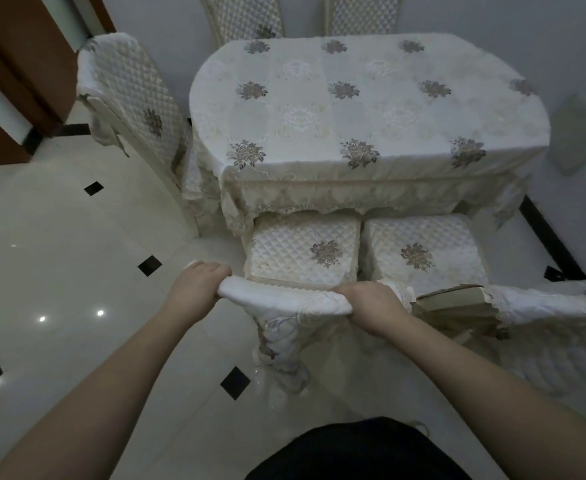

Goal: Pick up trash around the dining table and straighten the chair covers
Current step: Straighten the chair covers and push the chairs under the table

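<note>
The tiled floor (pixel 59 237) fills the left side, from 7 to 10 o'clock. The dining table (pixel 371 109), under a flowered cloth, stands at 12 o'clock. 2 quilted seats are tucked at its near edge, and another covered chair (pixel 129 98) stands at 10 o'clock. At center, the chair cover (pixel 284 299) (cream, bunched along the top of the chair back) is gripped at both ends: the left hand (pixel 198 282) curls its fingers over the left end, the right hand (pixel 371 303) over the right.
</note>
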A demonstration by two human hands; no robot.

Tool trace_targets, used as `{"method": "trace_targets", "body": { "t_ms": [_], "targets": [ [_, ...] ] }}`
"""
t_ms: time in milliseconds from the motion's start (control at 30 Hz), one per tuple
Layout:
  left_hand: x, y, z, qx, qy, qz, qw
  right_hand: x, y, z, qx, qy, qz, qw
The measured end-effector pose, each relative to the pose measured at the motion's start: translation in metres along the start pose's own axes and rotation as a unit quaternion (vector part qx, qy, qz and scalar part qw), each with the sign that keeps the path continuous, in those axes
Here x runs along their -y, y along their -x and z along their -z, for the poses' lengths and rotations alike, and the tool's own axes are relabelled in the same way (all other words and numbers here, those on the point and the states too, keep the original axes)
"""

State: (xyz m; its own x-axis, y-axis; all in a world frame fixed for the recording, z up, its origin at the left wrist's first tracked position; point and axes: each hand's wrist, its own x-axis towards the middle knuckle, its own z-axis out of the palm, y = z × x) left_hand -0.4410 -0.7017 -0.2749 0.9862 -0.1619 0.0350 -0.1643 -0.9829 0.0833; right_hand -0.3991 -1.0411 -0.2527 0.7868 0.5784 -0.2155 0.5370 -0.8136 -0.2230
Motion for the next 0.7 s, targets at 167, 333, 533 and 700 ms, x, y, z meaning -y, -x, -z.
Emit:
{"method": "trace_targets", "body": {
  "t_ms": [167,333,533,700],
  "targets": [
    [-0.027,-0.019,-0.004,0.011,-0.007,0.005,1.000,-0.028,-0.006,0.023,-0.004,0.025,-0.033,0.999],
    [-0.058,-0.036,-0.016,0.012,-0.018,-0.002,1.000,-0.066,-0.007,0.034,-0.024,0.020,-0.036,0.999],
    [-0.064,-0.062,-0.020,0.036,-0.032,0.017,0.999,-0.097,-0.032,0.030,-0.062,0.002,-0.022,0.998],
    [-0.057,-0.093,-0.018,0.046,-0.045,0.073,0.995,-0.105,-0.065,0.039,-0.071,0.006,-0.004,0.997]
  ]
}}
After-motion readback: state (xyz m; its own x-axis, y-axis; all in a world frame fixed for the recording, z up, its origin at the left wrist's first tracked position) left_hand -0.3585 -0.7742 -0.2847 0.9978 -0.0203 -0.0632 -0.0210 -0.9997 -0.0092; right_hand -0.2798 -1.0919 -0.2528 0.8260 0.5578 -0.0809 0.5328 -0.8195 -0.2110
